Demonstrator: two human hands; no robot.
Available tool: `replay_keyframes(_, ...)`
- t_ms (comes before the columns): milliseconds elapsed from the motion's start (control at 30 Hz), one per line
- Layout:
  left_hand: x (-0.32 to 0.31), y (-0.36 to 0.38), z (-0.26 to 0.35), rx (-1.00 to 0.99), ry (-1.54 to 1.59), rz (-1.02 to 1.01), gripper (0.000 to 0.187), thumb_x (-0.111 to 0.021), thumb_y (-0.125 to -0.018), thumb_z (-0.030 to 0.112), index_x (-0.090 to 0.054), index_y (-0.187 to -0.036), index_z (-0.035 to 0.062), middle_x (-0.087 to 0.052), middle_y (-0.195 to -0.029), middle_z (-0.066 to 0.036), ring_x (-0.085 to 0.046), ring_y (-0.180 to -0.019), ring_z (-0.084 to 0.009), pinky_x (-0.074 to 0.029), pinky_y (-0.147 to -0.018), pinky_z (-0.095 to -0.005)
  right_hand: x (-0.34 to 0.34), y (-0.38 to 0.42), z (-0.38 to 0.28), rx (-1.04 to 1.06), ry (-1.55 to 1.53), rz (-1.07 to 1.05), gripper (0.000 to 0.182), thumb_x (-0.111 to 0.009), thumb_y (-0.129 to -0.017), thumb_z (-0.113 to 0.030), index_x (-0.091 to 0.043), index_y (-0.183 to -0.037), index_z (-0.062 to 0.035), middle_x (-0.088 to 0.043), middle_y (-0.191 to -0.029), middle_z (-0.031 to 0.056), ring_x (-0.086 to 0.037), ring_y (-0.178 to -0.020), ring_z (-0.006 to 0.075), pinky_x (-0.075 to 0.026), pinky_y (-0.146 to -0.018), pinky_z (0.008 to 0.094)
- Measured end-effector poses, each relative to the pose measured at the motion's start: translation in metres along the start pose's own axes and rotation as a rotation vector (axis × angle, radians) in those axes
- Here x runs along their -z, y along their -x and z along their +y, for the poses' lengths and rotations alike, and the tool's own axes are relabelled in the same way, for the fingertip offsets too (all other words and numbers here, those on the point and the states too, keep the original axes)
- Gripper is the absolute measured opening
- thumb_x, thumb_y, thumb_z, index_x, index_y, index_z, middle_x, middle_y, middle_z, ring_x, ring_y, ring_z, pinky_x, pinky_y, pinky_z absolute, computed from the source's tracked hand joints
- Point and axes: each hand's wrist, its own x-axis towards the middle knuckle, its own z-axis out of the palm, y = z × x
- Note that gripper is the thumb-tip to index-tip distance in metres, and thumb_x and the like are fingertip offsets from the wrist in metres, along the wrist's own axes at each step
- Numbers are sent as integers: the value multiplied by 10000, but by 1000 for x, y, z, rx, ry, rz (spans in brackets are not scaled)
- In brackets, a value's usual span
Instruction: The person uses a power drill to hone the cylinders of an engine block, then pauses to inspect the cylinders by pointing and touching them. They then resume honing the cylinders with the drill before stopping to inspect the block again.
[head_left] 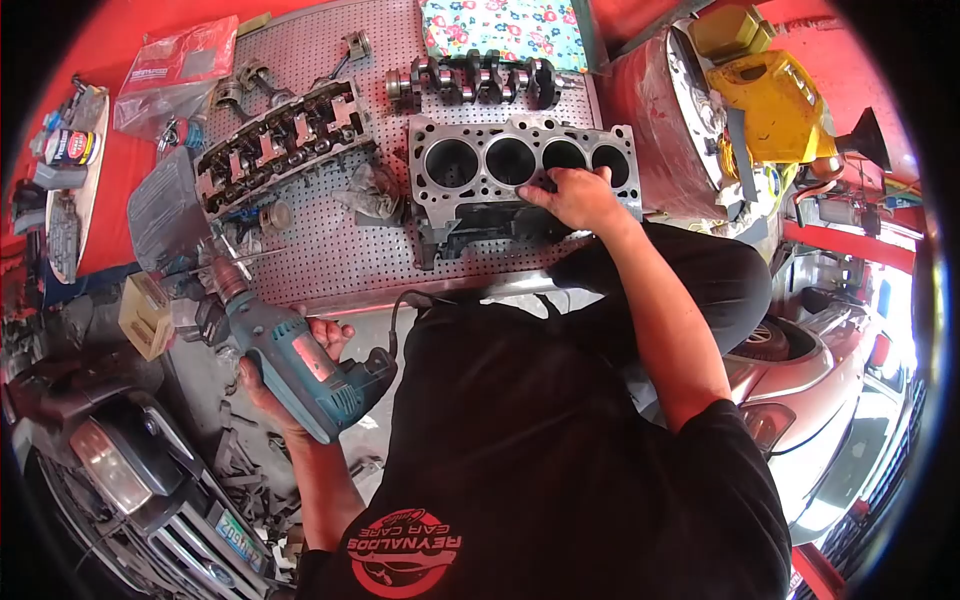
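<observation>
My left hand point(262, 392) is wrapped around a teal power drill point(305, 365), held at the near left of the bench. The drill's chuck point(229, 277) points up and left, and a thin bit or rod extends from it. My right hand point(583, 200) rests on the top face of an engine block point(455, 207), fingers apart, touching the metal near the two right-hand cylinder bores. The block has a row of several round bores. Behind it lies a crankshaft point(487, 80). A cylinder head point(285, 147) sits left of the block.
Everything stands on a perforated metal bench point(325, 245). A piston point(275, 215), a crumpled plastic bag point(372, 190) and a floral cloth point(505, 30) lie there. A wrapped drum point(660, 115) and yellow container point(775, 105) stand right. A cardboard box point(147, 316) and vehicle front point(130, 465) are left.
</observation>
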Motion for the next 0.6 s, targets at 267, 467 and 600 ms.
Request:
replay_keyframes(267, -2, -8, -18, -1, 46, -6, 923, -547, -901, 737, -482, -1378, -51, -599, -1132, -213, -561, -1118, -357, -398, -1087, -578, 16, 14, 4, 34, 0, 29, 812, -541, -968, -658, -551, -1447, -2, -657, -1354, 187, -572, -1320, 322, -276, -1132, 564)
replay_keyframes(467, -3, -19, -19, 10, -15, 53, 946, -563, -878, 755, -497, -1358, -58, -614, -1099, -200, -590, -1076, -355, -422, -1070, -571, 13, -8, -1, -12, 6, -66, 802, -555, -941, -693, -627, -1333, 4, -659, -1344, 193, -576, -1311, 327, -292, -1125, 559)
replay_keyframes(600, -5, -21, -19, -14, -47, 101, 940, -573, -867, 756, -515, -1337, -57, -622, -1093, -199, -602, -1074, -360, -444, -1054, -570, 13, -9, -7, -45, 20, 17, 729, -638, -886, -675, -671, -1227, -32, -677, -1292, 185, -603, -1269, 299, -359, -1079, 546)
